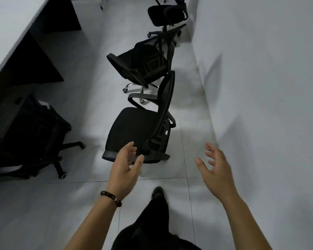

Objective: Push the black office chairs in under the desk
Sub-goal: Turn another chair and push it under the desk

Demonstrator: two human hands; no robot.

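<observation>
**Grip.** The left hand is reaching forward with its grip spread, thumb and fingers apart and loosely bent, holding nothing. It is overlapping the near armrest of the nearest chair; contact cannot be told. The right hand is hovering to the right of that chair, apart from it, with its grip spread and fingers fanned. A beaded bracelet is sitting on the left wrist.

**Count.** Four black office chairs are showing plainly. Three are standing in a row out on the floor: the nearest chair, a second chair just beyond it, and a third chair at the far end. The first two are standing with their backrests toward the wall on the right.

**Edges and room.** The tabletop is running along the left side, near to far. A strip of tiled floor is lying open between the row of chairs and the tabletop edge. The row is standing close to the wall. One dark shoe is stepping onto the floor between the two arms.

**Bays.** The fourth chair is sitting in the near bay under the tabletop, with its castor legs projecting out onto the floor.
</observation>
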